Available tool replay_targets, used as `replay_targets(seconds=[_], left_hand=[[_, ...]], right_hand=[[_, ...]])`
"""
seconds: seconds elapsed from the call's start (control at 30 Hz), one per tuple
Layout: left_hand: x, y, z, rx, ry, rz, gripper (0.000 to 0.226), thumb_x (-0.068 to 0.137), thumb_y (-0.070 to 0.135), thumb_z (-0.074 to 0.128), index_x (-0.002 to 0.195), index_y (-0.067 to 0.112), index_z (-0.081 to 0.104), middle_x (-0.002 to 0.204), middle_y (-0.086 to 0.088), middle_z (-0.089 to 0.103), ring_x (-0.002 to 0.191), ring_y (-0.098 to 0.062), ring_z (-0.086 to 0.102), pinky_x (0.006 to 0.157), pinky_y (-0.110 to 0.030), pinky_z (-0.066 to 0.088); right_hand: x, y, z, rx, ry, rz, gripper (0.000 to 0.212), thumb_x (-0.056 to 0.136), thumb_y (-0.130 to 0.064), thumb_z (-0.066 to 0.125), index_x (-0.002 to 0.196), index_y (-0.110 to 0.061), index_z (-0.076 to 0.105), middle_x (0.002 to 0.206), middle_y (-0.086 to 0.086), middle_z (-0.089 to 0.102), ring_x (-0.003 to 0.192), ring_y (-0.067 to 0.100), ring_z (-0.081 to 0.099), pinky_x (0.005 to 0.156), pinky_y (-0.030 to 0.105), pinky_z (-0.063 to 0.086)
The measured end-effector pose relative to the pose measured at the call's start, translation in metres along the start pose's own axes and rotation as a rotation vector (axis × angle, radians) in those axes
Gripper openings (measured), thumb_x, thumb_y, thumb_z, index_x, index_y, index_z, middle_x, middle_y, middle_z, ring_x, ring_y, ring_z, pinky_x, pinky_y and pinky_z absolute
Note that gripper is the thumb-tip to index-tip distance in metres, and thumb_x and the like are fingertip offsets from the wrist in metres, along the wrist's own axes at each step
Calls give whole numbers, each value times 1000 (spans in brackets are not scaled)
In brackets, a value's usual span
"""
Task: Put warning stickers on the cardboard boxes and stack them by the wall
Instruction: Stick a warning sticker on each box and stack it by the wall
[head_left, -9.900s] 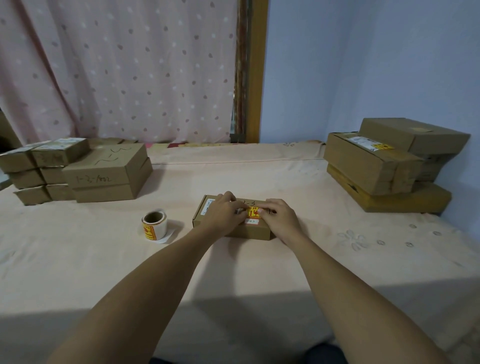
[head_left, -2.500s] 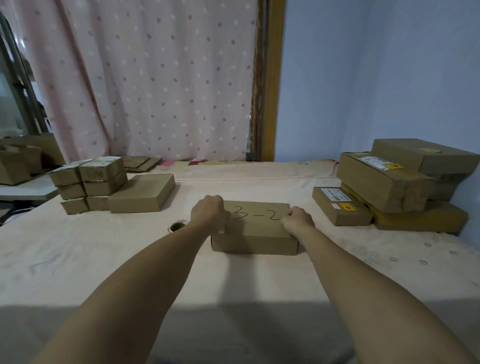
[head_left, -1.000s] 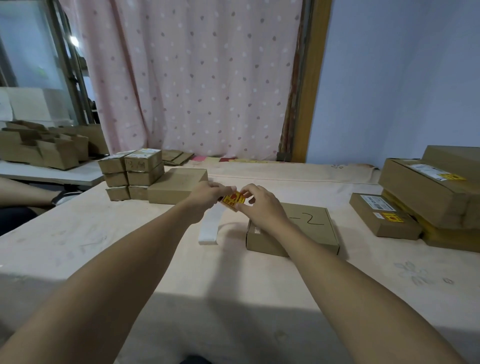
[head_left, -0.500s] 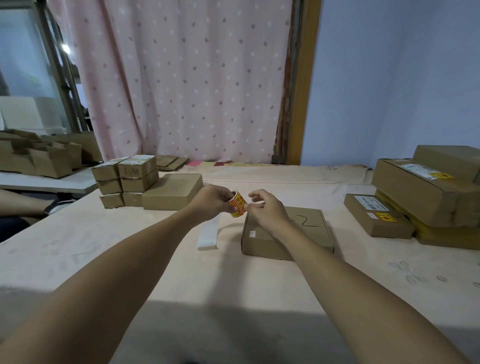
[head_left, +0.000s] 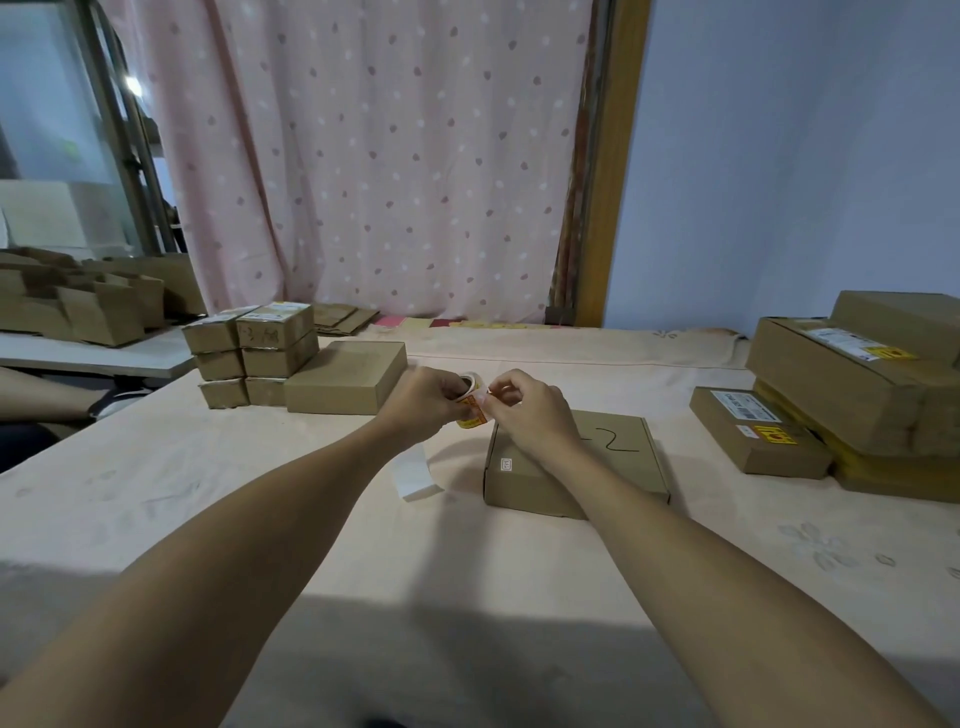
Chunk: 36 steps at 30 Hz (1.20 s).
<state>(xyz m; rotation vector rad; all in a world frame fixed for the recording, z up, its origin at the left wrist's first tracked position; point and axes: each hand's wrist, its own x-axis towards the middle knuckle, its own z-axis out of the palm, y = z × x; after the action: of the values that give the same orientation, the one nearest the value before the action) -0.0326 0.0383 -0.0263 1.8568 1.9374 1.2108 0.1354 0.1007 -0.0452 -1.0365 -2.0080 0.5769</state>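
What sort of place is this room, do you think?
Probably a small home packing room: stacked cardboard boxes with shipping labels, a sticker roll, and a dotted pink curtain.

Pink dotted curtain (head_left: 389, 156) at back, wooden post (head_left: 608, 182) to its rt, peach tablecloth (head_left: 208, 493) underneath

Your left forearm (head_left: 234, 545) and your right forearm (head_left: 701, 561) are both bare for the whole length in view; each looks broad close to the camera and tapers to a slim wrist; the nearer halves lie in shade, the farther halves in even light; your left hand (head_left: 423, 402) and your right hand (head_left: 530, 415) are bare as well, the knuckles rounded and smooth; low between your arms sits a sliver of dark cloth (head_left: 382, 723); which garment it belongs to cannot be told.
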Motion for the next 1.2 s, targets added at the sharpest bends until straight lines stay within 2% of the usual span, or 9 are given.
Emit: replay_targets(seconds=[0.07, 0.2, 0.43, 0.53, 0.63, 0.8, 0.87, 1.03, 1.2], left_hand=[[0, -2, -1, 17, -13, -18, 10, 78, 9, 81, 85, 4, 78, 70, -6, 63, 62, -13, 45, 59, -28, 36], [-4, -10, -1, 79, -40, -39, 13, 79, 10, 79, 91, 7, 78, 84, -13, 71, 67, -17, 49, 57, -25, 36], [-17, -42, -6, 222, -63, -55, 8, 76, 12, 82, 81, 8, 77, 67, 7, 57, 63, -3, 54, 49, -14, 33], [-21, -58, -8, 378, -34, -38, 8, 75, 13, 76, 75, 7, 71, 70, -12, 57, 66, -20, 43, 51, -27, 34], [-27, -70, -9, 573, -71, 3, 10, 72, 16, 73, 73, 10, 65, 74, -12, 59, 76, -25, 45, 54, -35, 39], [-36, -81, -3, 736, -148, 64, 1, 74, 15, 63, 73, 15, 62, 73, -7, 59, 80, -22, 41, 52, -32, 27], [-36, -85, -3, 742, -158, 72, 5, 75, 21, 64, 78, 19, 67, 74, -2, 62, 87, -22, 46, 55, -32, 33], [-33, -79, -7, 596, -103, 30, 30, 74, 39, 61, 62, 12, 58, 68, 0, 58, 82, -19, 49, 57, -40, 46], [-23, -61, 5, 419, 17, 30, 19, 86, 36, 66, 83, 19, 74, 85, 6, 68, 91, -14, 53, 68, -34, 48]], right_hand=[[1, 2, 0, -11, 9, 9, 16, 92, -45, 67, 92, -29, 67, 93, -9, 73, 92, 14, 66, 76, 34, 56], [1, 6, -1, -33, 37, 11, 13, 94, -37, 68, 85, -28, 69, 87, -12, 69, 85, 12, 64, 72, 31, 54], [-1, 32, -14, 130, 124, 224, 7, 88, -29, 70, 82, -26, 71, 67, -5, 72, 72, 12, 65, 62, 28, 49], [-4, 39, -18, 225, 140, 282, 4, 87, -20, 71, 84, -23, 73, 70, -9, 74, 73, 3, 66, 60, 22, 43], [-6, 47, -18, 311, 151, 321, 5, 83, -14, 76, 85, -19, 76, 76, -9, 73, 73, 2, 64, 60, 14, 43], [-6, 58, -15, 402, 142, 359, 5, 85, -25, 75, 84, -21, 77, 83, -7, 76, 82, 12, 67, 75, 31, 54], [-4, 60, -14, 391, 142, 353, 8, 85, -28, 77, 83, -20, 76, 82, -5, 75, 80, 13, 67, 73, 32, 54], [-5, 62, -17, 336, 146, 335, 8, 87, -13, 73, 89, -20, 72, 84, -4, 73, 84, 13, 67, 67, 24, 46], [-8, 70, -25, 321, 104, 351, 15, 86, -15, 77, 99, -20, 69, 90, -6, 75, 87, 13, 68, 72, 28, 48]])
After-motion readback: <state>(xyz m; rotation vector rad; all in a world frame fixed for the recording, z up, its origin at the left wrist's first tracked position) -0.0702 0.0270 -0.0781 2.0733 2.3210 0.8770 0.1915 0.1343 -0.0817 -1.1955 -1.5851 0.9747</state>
